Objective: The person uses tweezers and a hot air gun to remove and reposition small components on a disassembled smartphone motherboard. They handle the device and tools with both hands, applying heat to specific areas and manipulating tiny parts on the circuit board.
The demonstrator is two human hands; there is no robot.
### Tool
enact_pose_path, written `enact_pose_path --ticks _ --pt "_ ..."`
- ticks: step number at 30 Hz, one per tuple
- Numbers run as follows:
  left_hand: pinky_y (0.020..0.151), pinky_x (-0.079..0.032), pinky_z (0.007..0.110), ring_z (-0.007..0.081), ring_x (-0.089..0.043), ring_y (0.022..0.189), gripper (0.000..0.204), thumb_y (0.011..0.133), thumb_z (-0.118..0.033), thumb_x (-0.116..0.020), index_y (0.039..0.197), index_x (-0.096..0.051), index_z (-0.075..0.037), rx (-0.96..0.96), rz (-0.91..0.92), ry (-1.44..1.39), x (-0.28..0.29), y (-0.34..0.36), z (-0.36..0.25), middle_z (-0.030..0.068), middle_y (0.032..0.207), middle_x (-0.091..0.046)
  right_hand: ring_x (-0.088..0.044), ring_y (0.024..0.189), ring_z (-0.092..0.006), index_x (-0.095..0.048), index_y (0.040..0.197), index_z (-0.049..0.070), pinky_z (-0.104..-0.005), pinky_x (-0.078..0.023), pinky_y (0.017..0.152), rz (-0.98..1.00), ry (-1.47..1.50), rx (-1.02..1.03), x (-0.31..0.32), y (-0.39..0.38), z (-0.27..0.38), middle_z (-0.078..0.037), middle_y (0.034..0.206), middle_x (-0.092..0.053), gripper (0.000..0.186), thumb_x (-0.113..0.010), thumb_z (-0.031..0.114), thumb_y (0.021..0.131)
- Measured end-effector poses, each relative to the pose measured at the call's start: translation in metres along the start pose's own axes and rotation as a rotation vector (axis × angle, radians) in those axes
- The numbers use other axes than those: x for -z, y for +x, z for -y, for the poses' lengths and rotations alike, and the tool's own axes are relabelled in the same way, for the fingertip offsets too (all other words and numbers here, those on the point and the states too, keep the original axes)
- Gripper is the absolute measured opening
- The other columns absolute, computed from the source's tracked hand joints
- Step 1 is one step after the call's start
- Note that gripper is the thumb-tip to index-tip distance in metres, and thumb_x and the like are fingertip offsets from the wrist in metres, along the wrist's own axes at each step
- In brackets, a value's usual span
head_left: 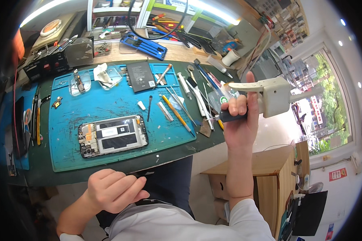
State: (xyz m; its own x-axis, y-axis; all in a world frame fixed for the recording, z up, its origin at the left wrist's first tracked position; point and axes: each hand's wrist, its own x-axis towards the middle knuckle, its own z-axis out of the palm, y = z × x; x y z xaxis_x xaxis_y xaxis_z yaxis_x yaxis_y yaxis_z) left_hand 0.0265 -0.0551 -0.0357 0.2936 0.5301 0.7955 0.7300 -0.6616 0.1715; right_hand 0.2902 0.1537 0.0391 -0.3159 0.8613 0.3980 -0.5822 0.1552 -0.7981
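My right hand (pixel 241 120), raised over the right side of the bench, is closed around a dark syringe-like dispenser (pixel 230 116). Its thin tip points left, and a white boxy part with a long lever (pixel 275 96) sits behind my upright finger. Near my lap, in front of the bench edge, my left hand (pixel 116 189) is loosely curled, with nothing visible in it. An opened phone body (pixel 113 135) lies on the blue work mat (pixel 72 154), its inner frame facing up. Farther back rests a black flat battery (pixel 140 76).
Tweezers, brushes and a yellow-handled tool (pixel 176 113) lie on the mat's right side. Two clear dishes, one with small parts (pixel 80 83), stand at the back left. A black power unit (pixel 58 60) and tool shelves (pixel 116 22) line the rear. A wooden cabinet (pixel 249 166) stands right.
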Motion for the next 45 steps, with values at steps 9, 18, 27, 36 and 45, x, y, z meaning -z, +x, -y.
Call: enact_pose_path --ticks 9,18,27,36,45 --pt "0.062 -0.052 0.036 0.0225 -0.068 0.074 0.033 0.077 -0.004 -0.083 0.11 -0.076 -0.003 0.26 0.023 0.113 0.011 0.001 0.01 0.0054 0.092 -0.071 -0.044 0.068 -0.0054 -0.045 0.162 0.009 -0.0354 -0.039 0.094 0.285 0.181 0.022 -0.047 0.024 -0.055 0.007 0.074 -0.046 0.054 -0.056 0.019 0.109" --pt "0.061 -0.044 0.03 0.0141 -0.059 0.069 0.023 0.085 -0.01 -0.081 0.107 -0.079 -0.007 0.327 0.016 0.272 0.003 -0.005 0.013 -0.002 0.085 -0.064 -0.053 0.072 -0.0135 -0.063 0.139 0.004 -0.0391 -0.044 0.088 0.35 0.071 -0.078 -0.051 0.023 -0.082 0.004 0.068 -0.057 0.04 -0.048 0.026 0.108" --pt "0.059 -0.035 0.029 0.0109 -0.051 0.065 0.017 0.09 -0.014 -0.078 0.106 -0.08 -0.009 0.275 0.05 0.326 0.007 -0.007 0.012 -0.0047 0.08 -0.06 -0.041 0.086 -0.0164 -0.063 0.11 0.011 -0.0282 -0.035 0.072 0.467 -0.244 0.052 -0.048 0.022 -0.095 0.004 0.068 -0.061 0.029 -0.049 0.036 0.106" --pt "0.058 -0.035 0.028 0.0107 -0.051 0.066 0.017 0.09 -0.016 -0.078 0.106 -0.08 -0.009 0.29 0.046 0.291 0.008 -0.009 0.012 -0.0048 0.08 -0.061 -0.044 0.086 -0.0173 -0.055 0.093 0.013 -0.0289 -0.041 0.071 0.452 -0.353 -0.075 -0.056 0.018 -0.103 0.002 0.067 -0.06 0.024 -0.054 0.034 0.105" --pt "0.062 -0.038 0.033 0.0165 -0.055 0.067 0.024 0.084 -0.006 -0.078 0.107 -0.078 -0.003 0.307 0.065 0.22 0.011 -0.009 0.008 -0.0003 0.084 -0.065 -0.045 0.085 -0.0167 -0.053 0.091 0.012 -0.0278 -0.04 0.069 0.409 -0.332 -0.197 -0.064 0.019 -0.101 0.0 0.065 -0.058 0.023 -0.052 0.031 0.104"
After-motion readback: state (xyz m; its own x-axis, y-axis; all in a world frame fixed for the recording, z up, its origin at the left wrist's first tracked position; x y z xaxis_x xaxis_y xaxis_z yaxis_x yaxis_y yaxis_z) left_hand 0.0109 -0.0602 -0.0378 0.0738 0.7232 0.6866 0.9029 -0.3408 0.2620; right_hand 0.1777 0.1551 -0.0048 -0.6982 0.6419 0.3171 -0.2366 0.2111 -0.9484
